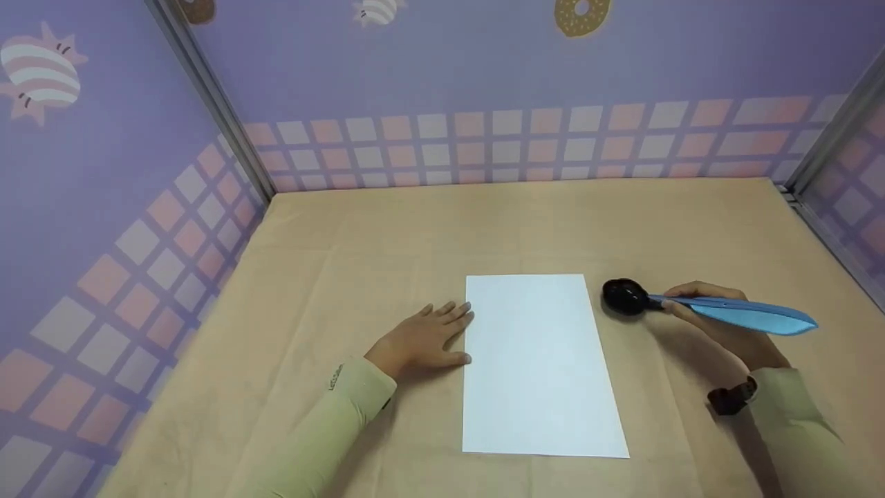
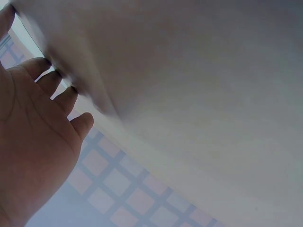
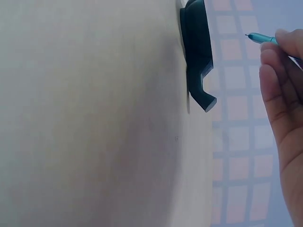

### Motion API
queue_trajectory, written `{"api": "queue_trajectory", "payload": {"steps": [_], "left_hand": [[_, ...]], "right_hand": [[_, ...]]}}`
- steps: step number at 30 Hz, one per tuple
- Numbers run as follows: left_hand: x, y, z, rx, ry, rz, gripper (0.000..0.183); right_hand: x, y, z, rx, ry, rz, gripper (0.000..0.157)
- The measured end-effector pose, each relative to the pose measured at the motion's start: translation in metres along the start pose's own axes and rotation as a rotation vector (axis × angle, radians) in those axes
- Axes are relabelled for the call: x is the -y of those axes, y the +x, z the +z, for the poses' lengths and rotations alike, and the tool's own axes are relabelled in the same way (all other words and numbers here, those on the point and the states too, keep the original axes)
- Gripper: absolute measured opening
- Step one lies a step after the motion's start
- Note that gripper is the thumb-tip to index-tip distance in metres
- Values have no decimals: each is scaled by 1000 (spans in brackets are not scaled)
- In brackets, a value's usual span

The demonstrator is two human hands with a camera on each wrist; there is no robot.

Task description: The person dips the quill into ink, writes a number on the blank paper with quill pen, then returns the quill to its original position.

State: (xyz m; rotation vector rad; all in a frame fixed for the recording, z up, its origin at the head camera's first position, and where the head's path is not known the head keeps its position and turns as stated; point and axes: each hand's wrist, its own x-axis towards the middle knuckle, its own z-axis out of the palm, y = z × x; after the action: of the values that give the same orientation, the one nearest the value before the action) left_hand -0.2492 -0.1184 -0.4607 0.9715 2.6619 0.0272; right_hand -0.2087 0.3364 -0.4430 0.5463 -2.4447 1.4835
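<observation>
A blue pen with a broad feather-shaped end (image 1: 760, 317) is pinched between the thumb and fingers of my right hand (image 1: 740, 344), its shaft pointing left. In the right wrist view the fine tip of the pen (image 3: 259, 38) shows bare, apart from a black pen stand (image 3: 196, 38) with a bent socket. From the head view, the front of the pen overlaps that rounded black stand (image 1: 624, 297). My left hand (image 1: 423, 340) lies flat with fingers spread, fingertips at the left edge of a blank white sheet of paper (image 1: 536, 366).
A beige cloth (image 1: 359, 263) covers the table. Purple walls with checked pink and white squares (image 1: 470, 145) stand at the back and sides, joined by metal posts (image 1: 214, 104). The pen stand is just right of the paper's upper right edge.
</observation>
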Motion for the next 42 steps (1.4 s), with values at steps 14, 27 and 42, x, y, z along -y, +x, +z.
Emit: {"api": "queue_trajectory", "payload": {"steps": [14, 27, 42], "left_hand": [[0, -1, 1, -14, 29, 4, 80], [0, 0, 0, -6, 10, 6, 81], [-1, -3, 0, -10, 12, 3, 80]], "right_hand": [[-17, 10, 6, -22, 136, -26, 16], [-14, 23, 11, 10, 139, 42, 18], [-32, 43, 12, 133, 188, 107, 21]]}}
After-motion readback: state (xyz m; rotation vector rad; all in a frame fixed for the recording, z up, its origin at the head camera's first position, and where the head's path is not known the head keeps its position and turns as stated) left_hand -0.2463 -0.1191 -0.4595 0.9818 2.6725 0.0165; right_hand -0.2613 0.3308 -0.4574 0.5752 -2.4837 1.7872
